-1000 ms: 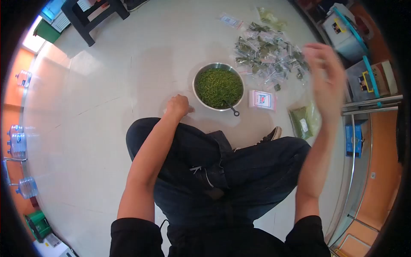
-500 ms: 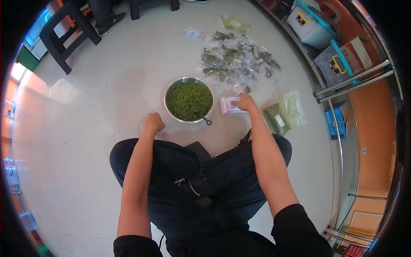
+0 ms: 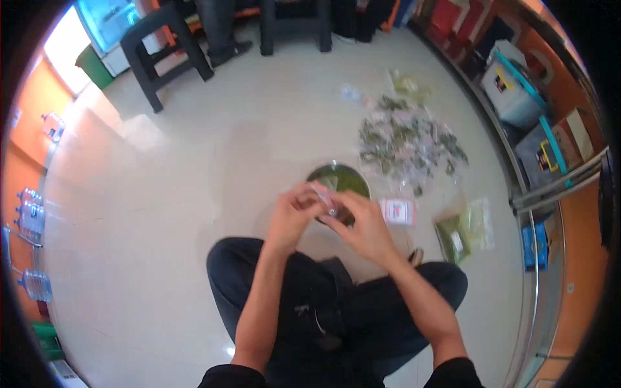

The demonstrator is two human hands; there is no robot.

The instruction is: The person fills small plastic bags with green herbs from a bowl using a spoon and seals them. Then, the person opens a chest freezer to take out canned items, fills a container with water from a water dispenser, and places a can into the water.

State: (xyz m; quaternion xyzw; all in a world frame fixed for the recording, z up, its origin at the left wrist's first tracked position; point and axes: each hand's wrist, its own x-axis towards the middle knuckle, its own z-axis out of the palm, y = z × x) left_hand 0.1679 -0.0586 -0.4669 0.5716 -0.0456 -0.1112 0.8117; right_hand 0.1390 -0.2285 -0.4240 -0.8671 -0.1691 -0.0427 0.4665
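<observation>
My left hand (image 3: 292,216) and my right hand (image 3: 363,225) meet in front of the steel bowl (image 3: 366,183). Between their fingertips is a small clear plastic bag (image 3: 329,183) together with a curled pink-and-white card (image 3: 321,191). Fingers of both hands are pinched closed; how the card sits against the bag is partly hidden. Chopped green leaf fills the bowl, and my hands cover its near side. Right of the bowl, a stack of pink-and-white cards (image 3: 398,212) lies on the floor.
Small filled bags (image 3: 407,139) form a pile beyond the cards. A larger green bag (image 3: 453,238) and a clear bag (image 3: 479,223) lie at right. Black stools (image 3: 152,71) and other people's legs stand at the back. Storage boxes (image 3: 514,90) line the right-hand shelf.
My left hand has risen from the floor, and my right hand has left the card stack. They have come together before the bowl with the bag and card. The view has shifted.
</observation>
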